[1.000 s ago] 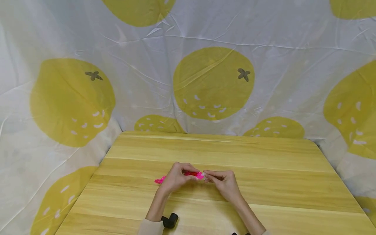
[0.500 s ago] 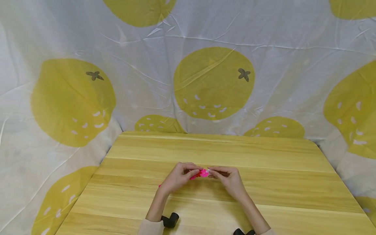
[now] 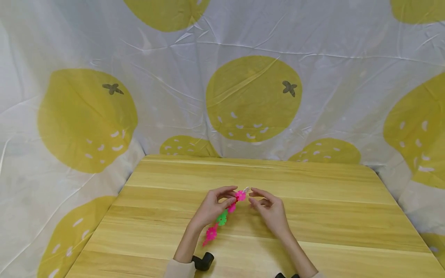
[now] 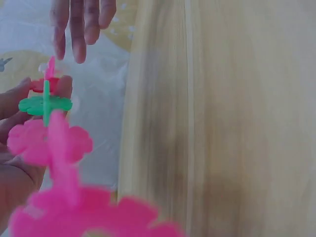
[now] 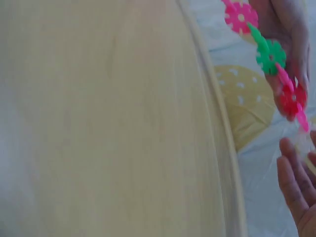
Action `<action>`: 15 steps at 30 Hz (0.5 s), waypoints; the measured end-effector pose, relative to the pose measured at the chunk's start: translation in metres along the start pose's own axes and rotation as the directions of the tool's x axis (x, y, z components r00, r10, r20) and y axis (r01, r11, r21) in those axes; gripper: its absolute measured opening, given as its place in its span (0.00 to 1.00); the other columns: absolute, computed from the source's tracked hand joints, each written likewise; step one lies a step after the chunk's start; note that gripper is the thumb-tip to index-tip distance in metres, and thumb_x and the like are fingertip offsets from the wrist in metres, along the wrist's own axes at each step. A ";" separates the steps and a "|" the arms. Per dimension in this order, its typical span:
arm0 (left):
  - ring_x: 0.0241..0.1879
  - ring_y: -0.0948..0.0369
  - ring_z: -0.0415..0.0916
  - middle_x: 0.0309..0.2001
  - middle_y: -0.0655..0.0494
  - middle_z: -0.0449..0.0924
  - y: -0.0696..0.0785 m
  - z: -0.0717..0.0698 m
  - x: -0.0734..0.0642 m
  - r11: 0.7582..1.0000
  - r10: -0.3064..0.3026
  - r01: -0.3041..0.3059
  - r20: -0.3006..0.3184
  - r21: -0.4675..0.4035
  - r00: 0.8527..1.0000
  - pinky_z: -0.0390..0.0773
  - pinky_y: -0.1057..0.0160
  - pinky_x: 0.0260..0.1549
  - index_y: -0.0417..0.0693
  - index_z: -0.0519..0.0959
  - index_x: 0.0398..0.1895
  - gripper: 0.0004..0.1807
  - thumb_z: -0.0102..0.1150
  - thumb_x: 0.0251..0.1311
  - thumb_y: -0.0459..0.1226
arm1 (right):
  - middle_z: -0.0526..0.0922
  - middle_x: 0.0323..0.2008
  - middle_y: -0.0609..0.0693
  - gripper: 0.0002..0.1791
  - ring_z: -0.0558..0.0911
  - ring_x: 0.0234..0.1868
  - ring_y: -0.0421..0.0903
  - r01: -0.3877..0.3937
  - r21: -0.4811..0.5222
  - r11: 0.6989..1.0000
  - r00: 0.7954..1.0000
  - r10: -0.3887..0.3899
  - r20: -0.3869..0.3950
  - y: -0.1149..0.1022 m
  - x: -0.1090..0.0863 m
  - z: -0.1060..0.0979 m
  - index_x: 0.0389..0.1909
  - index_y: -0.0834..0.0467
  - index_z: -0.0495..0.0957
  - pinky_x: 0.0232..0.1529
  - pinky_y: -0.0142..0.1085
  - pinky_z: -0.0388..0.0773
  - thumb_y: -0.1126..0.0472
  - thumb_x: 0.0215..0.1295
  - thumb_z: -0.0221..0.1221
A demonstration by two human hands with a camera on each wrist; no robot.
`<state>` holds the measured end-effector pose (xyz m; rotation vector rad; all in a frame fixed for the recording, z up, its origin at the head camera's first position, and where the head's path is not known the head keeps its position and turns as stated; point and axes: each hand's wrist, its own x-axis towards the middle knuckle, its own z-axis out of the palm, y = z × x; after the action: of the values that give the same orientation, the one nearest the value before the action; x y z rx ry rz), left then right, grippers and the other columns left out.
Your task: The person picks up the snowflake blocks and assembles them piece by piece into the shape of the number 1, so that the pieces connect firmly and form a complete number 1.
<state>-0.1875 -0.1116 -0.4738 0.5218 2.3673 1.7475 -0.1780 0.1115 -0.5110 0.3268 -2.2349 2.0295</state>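
Observation:
A chain of interlocking plastic snowflake discs hangs slanted over the table, with my left hand [image 3: 213, 206] pinching it near its upper end between thumb and fingers. A translucent disc [image 3: 247, 189] tops the chain. Below it come a pink disc [image 3: 240, 195], a red disc [image 5: 292, 98], a green disc [image 3: 221, 219] and more pink discs [image 3: 211, 233]. Beside the translucent end is my right hand [image 3: 269, 210], its fingers parted and holding nothing. In the left wrist view, the chain's near pink disc [image 4: 98, 212] looms large and blurred.
The wooden table [image 3: 323, 216] stretches under both hands. Behind and at its sides hangs a white cloth [image 3: 167, 96] with yellow fruit prints. A black wrist camera mount [image 3: 203, 261] juts from the left sleeve [image 3: 179, 268].
My right hand has let go of the chain's translucent end and its fingers have spread. The chain has swung from lying along the left hand to hanging down, showing its green and lower pink discs.

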 end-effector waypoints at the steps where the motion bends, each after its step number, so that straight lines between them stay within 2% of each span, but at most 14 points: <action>1: 0.56 0.48 0.82 0.55 0.44 0.84 0.001 0.001 0.000 1.000 0.006 -0.006 -0.013 -0.005 1.000 0.80 0.72 0.46 0.40 0.76 0.68 0.23 0.60 0.72 0.32 | 0.87 0.49 0.63 0.20 0.91 0.35 0.56 -0.007 -0.004 1.000 1.000 0.007 -0.005 -0.001 -0.001 0.003 0.59 0.65 0.82 0.41 0.39 0.88 0.63 0.68 0.68; 4: 0.58 0.45 0.80 0.56 0.41 0.81 0.002 0.003 0.001 0.999 0.016 -0.017 -0.029 -0.035 0.999 0.79 0.74 0.45 0.38 0.72 0.71 0.26 0.59 0.72 0.30 | 0.87 0.45 0.61 0.20 0.90 0.33 0.55 -0.040 -0.018 0.999 0.999 0.040 0.012 -0.004 -0.005 0.011 0.58 0.66 0.82 0.38 0.38 0.88 0.64 0.68 0.68; 10: 0.61 0.42 0.76 0.60 0.37 0.77 0.000 0.009 0.003 0.997 0.030 -0.032 -0.041 -0.072 0.999 0.76 0.76 0.50 0.34 0.70 0.72 0.26 0.57 0.73 0.29 | 0.87 0.40 0.63 0.21 0.89 0.32 0.61 -0.101 0.027 0.995 0.990 0.098 0.100 -0.005 -0.011 0.026 0.58 0.64 0.81 0.37 0.46 0.88 0.62 0.67 0.69; 15: 0.60 0.41 0.75 0.62 0.34 0.73 -0.003 0.014 0.004 0.994 0.045 -0.048 -0.033 -0.094 0.998 0.77 0.76 0.50 0.32 0.69 0.72 0.24 0.53 0.75 0.29 | 0.88 0.38 0.64 0.18 0.89 0.29 0.48 -0.123 0.063 0.990 0.989 0.117 0.093 -0.005 -0.014 0.033 0.56 0.62 0.82 0.37 0.48 0.88 0.62 0.66 0.69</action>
<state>-0.1875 -0.0988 -0.4808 0.5447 2.2969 1.8901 -0.1611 0.0792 -0.5130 0.3017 -2.2929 2.1979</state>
